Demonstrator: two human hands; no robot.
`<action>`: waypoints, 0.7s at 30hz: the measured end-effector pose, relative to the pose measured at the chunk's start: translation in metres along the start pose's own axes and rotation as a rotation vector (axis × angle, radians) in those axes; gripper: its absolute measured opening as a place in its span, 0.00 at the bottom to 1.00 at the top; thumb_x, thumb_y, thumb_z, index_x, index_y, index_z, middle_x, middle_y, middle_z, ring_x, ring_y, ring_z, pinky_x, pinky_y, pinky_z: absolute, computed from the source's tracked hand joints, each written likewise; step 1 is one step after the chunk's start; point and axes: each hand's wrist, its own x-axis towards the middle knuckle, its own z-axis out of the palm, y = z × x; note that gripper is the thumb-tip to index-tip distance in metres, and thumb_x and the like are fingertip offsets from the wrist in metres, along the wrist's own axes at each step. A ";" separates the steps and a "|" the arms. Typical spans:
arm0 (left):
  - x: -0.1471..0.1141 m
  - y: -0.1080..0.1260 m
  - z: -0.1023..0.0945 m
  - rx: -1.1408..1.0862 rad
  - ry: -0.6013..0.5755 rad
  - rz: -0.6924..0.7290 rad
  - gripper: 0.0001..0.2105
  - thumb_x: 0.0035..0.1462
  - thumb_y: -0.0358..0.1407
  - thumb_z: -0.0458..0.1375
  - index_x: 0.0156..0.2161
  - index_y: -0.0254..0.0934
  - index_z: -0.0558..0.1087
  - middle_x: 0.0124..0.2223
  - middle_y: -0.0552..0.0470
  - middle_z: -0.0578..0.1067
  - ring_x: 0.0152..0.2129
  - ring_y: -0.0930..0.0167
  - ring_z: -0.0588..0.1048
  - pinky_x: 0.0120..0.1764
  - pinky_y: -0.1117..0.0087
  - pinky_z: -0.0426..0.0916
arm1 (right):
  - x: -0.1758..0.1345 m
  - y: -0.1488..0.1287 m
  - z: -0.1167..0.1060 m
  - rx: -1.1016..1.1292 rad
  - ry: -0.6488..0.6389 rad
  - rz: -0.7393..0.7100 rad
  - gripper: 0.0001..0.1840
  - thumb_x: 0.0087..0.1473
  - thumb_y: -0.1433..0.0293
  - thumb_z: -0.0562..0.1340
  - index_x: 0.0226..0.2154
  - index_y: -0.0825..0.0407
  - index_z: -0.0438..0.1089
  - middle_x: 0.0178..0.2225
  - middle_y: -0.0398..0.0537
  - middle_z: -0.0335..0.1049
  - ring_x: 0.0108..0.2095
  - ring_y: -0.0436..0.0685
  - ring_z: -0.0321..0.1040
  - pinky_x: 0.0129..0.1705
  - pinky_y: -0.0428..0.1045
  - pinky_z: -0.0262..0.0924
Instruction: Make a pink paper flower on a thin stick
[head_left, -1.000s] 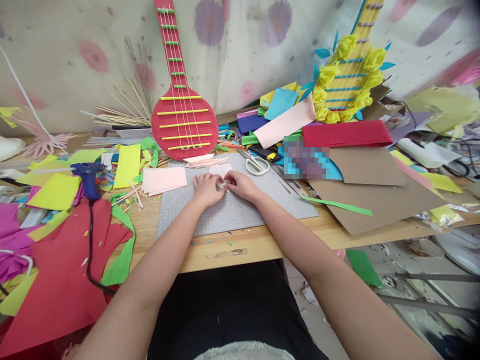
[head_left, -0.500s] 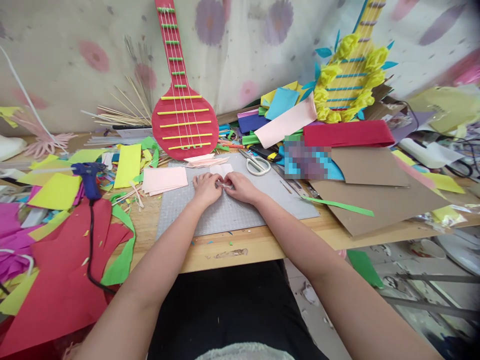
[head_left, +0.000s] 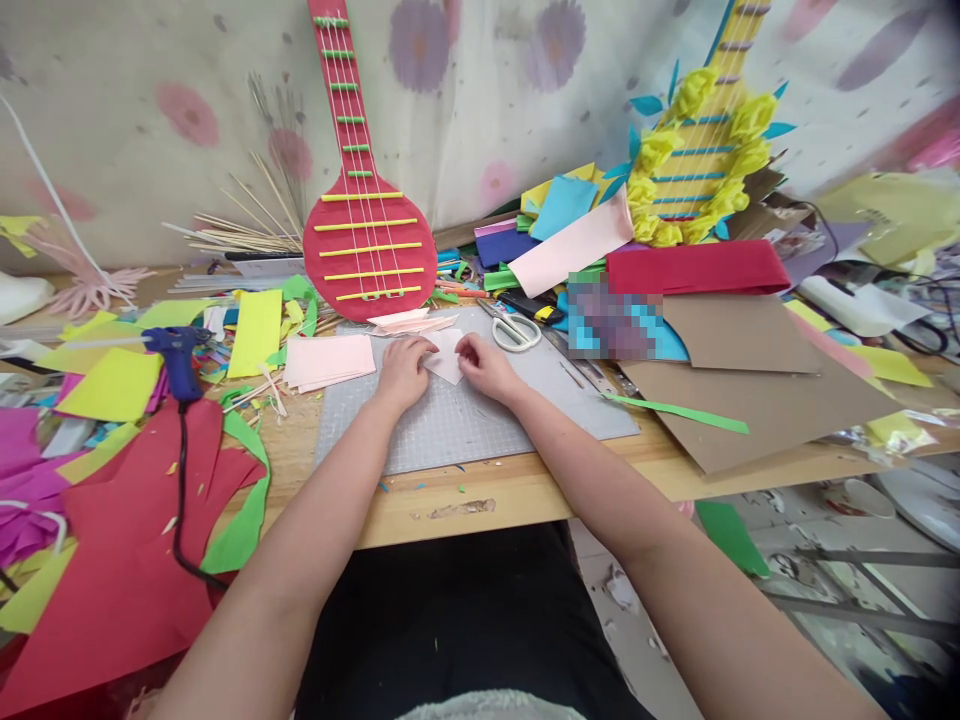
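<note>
A small pale pink piece of paper (head_left: pixel 448 357) lies over the grey cutting mat (head_left: pixel 450 440), its lower part coming to a point. My left hand (head_left: pixel 406 372) holds the paper's left side with fingers bent. At the right edge, the curled fingers of my right hand (head_left: pixel 486 370) pinch the same paper; the thumb's contact is partly hidden. Left of the mat's middle sits a stack of pale pink paper rectangles (head_left: pixel 330 362). Several folded pale pink pieces (head_left: pixel 412 321) rest behind my left hand. White-handled scissors (head_left: pixel 515 331) lie beyond my right hand.
A red paper lute (head_left: pixel 371 245) leans on the wall behind the mat. Farther right stands a yellow one with paper flowers (head_left: pixel 694 165). A blue glue gun (head_left: pixel 180 360) and its cord are at left. Brown cardboard (head_left: pixel 750 410) overhangs the table's right front.
My hands have moved slightly apart. More of the pale pink paper shows between them, and its lower edge now appears pointed.
</note>
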 end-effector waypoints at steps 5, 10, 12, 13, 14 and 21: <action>-0.003 0.002 0.001 -0.023 -0.121 0.054 0.26 0.49 0.25 0.45 0.56 0.37 0.59 0.57 0.48 0.66 0.54 0.68 0.62 0.60 0.56 0.42 | 0.009 0.015 -0.005 0.187 0.270 0.199 0.08 0.43 0.73 0.51 0.31 0.51 0.60 0.25 0.40 0.61 0.26 0.49 0.59 0.32 0.47 0.55; -0.004 0.009 0.001 0.028 -0.112 0.075 0.24 0.52 0.28 0.45 0.55 0.35 0.61 0.52 0.47 0.71 0.50 0.66 0.66 0.60 0.55 0.43 | 0.009 0.018 -0.002 0.188 0.233 0.194 0.11 0.41 0.75 0.53 0.31 0.51 0.61 0.28 0.42 0.65 0.29 0.50 0.62 0.36 0.49 0.57; -0.005 0.011 0.000 0.060 -0.090 0.110 0.23 0.50 0.26 0.46 0.53 0.36 0.64 0.49 0.48 0.73 0.48 0.66 0.67 0.59 0.57 0.47 | 0.008 0.017 -0.001 0.178 0.229 0.172 0.11 0.40 0.75 0.53 0.32 0.51 0.61 0.29 0.42 0.65 0.30 0.51 0.62 0.37 0.49 0.58; -0.005 0.012 -0.001 0.080 -0.080 0.117 0.23 0.49 0.26 0.47 0.53 0.36 0.65 0.49 0.49 0.73 0.47 0.66 0.68 0.57 0.58 0.51 | 0.007 0.016 -0.001 0.174 0.229 0.171 0.12 0.40 0.75 0.52 0.32 0.51 0.61 0.29 0.43 0.65 0.30 0.51 0.62 0.37 0.49 0.58; -0.005 0.011 -0.002 0.099 -0.068 0.114 0.23 0.49 0.25 0.47 0.52 0.36 0.66 0.48 0.49 0.73 0.47 0.65 0.68 0.55 0.59 0.54 | 0.007 0.015 -0.002 0.172 0.229 0.174 0.12 0.40 0.75 0.52 0.32 0.51 0.61 0.29 0.43 0.65 0.30 0.51 0.62 0.37 0.49 0.58; -0.001 -0.004 -0.004 0.086 -0.066 0.144 0.27 0.45 0.24 0.48 0.54 0.32 0.65 0.52 0.46 0.71 0.50 0.65 0.65 0.54 0.64 0.57 | 0.007 0.014 -0.006 0.188 0.265 0.215 0.13 0.38 0.76 0.51 0.31 0.51 0.60 0.28 0.43 0.65 0.28 0.51 0.62 0.36 0.49 0.58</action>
